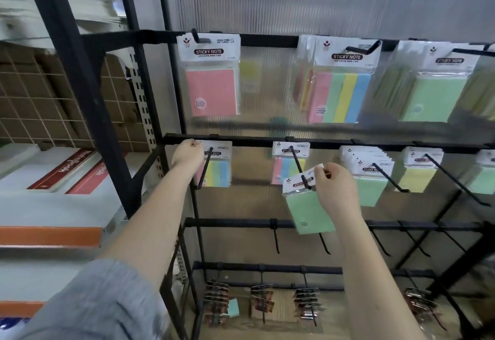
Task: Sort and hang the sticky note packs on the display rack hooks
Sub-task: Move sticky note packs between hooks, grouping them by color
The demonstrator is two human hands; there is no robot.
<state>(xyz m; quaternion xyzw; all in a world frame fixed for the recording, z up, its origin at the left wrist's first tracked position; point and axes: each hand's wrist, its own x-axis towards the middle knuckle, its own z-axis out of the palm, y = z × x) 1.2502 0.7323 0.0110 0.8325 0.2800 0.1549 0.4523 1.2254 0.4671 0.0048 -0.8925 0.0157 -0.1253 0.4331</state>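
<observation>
Green pack (308,205) — "STICKY NOTE" (red label)

We have one head-worn wide-angle view, close up, facing the black metal display rack (267,141) filling frame centre and right.

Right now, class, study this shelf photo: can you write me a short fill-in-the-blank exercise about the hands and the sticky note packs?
1. The right hand pinches a pack of ____ notes.
2. That pack's header sits at the tip of a black ____.
3. The left hand holds a striped pack on the ____ rail.
4. The top-left pack shows ____ notes.

Missing words: green; hook; middle; pink
</observation>
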